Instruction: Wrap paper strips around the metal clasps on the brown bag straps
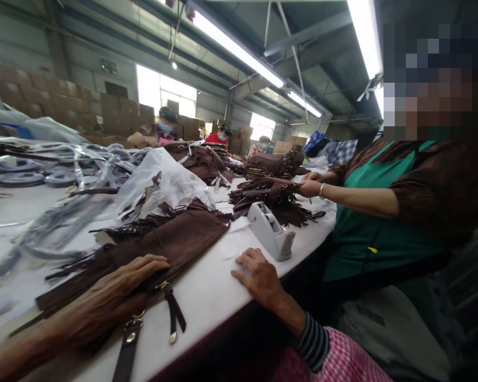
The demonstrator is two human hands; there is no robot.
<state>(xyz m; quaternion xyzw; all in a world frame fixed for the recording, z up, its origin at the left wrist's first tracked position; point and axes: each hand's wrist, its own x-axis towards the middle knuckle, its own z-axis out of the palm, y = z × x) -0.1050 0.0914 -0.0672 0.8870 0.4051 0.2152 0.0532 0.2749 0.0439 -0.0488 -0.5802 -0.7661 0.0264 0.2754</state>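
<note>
Head view, my left hand flat, fingers together on brown bag, right hand curled near tape dispenser, grip unclear

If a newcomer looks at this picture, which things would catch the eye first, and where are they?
Probably the dark brown fringed bag on the white table, with the person's left hand lying on it. Just beyond the right hand, near the table edge, sits a pale tape dispenser. A co-worker's green apron likely stands out too, at the right of the picture.
</note>
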